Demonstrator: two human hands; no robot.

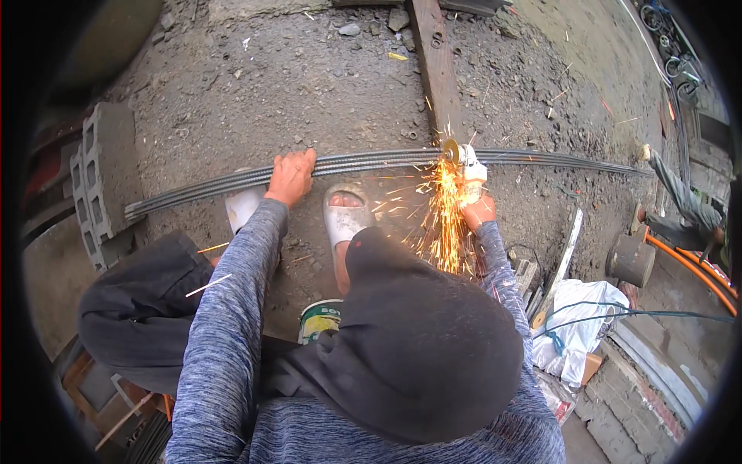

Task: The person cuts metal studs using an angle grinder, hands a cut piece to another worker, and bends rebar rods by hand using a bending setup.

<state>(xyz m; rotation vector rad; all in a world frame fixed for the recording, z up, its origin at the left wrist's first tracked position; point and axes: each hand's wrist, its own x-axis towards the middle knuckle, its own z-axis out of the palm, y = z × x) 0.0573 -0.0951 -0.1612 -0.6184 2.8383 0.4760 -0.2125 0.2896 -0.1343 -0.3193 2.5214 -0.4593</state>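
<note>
A bundle of several ribbed steel bars (371, 160) runs across the view, lying over a wooden beam (434, 73). My left hand (291, 177) is closed round the bars, left of the middle. In my right hand (479, 210) is a white angle grinder (472, 175), gripped by its body; the fingers are partly hidden by sparks and the tool. Its cutting disc (450, 151) meets the bars right beside the beam. Bright orange sparks (446, 224) spray down from the disc toward my right forearm and knee.
White sandals (345, 224) are on my feet, close to the bars. A hollow concrete block (98, 185) stands by the bars' left end. Between my legs is a paint bucket (318, 319). To the right lie a white sack (576, 325) and orange tubing (688, 263).
</note>
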